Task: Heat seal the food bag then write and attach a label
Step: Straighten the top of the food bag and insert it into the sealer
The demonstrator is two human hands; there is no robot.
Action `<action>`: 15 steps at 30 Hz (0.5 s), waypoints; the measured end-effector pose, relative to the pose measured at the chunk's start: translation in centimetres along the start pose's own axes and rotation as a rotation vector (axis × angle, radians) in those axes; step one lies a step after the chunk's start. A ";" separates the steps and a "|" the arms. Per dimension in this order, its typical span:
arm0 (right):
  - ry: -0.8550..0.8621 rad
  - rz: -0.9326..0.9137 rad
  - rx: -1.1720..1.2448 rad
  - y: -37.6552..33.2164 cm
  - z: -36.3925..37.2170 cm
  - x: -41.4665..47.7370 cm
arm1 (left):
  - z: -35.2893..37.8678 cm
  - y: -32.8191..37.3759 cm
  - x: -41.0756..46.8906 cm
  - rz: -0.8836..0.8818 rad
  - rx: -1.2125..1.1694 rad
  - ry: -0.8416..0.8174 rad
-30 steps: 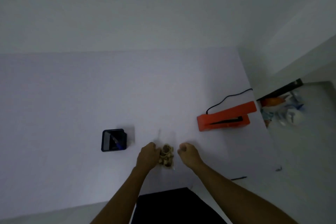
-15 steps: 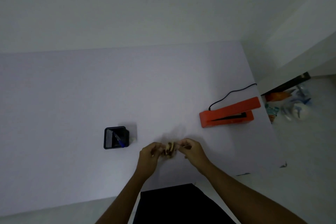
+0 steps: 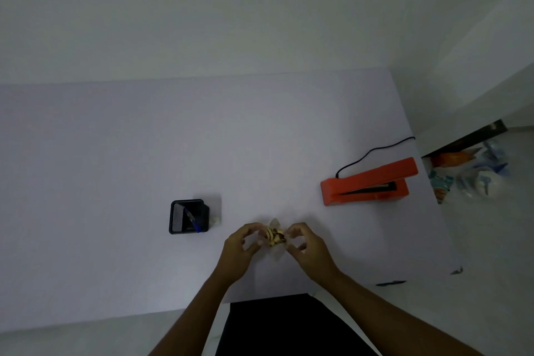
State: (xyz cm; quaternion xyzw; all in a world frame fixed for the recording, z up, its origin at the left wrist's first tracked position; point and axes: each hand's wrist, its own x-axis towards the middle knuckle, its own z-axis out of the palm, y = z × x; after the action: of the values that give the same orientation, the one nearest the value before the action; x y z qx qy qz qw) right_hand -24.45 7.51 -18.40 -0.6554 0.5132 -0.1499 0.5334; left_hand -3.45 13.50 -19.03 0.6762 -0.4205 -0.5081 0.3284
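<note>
A small clear food bag [image 3: 274, 235] with yellowish-brown food inside is held just above the white table [image 3: 115, 153], near its front edge. My left hand [image 3: 241, 247] pinches the bag's left side and my right hand [image 3: 306, 246] pinches its right side, thumbs and fingers curled around it. An orange heat sealer [image 3: 368, 182] lies to the right, its arm raised a little, with a black cord [image 3: 372, 152] running back from it. A black mesh pen holder [image 3: 187, 217] with a blue pen [image 3: 192, 220] stands to the left. A small white piece [image 3: 216, 220] sits beside the holder.
The table's right edge is just past the sealer. On the floor beyond it lie orange and bluish-white plastic bags [image 3: 468, 173]. A white wall rises behind the table. Something black [image 3: 283, 324] sits below the front edge between my arms.
Both hands went from resting on the table beside the bag to gripping it on either side. The bag now sits bunched between the fingers.
</note>
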 end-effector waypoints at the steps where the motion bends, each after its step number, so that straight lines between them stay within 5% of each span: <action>1: -0.008 0.016 0.005 -0.1 0.0 0.2 | 0.1 0.0 0.1 -0.005 -0.003 0.003; 15: 0.073 0.031 0.006 0.9 0.2 2.6 | 0.3 -0.3 2.5 -0.074 0.013 -0.025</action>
State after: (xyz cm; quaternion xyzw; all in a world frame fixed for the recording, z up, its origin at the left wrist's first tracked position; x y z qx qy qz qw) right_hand -23.67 5.54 -20.19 -0.6401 0.5420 -0.1671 0.5183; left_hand -3.40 11.39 -20.35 0.6869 -0.4026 -0.5256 0.2999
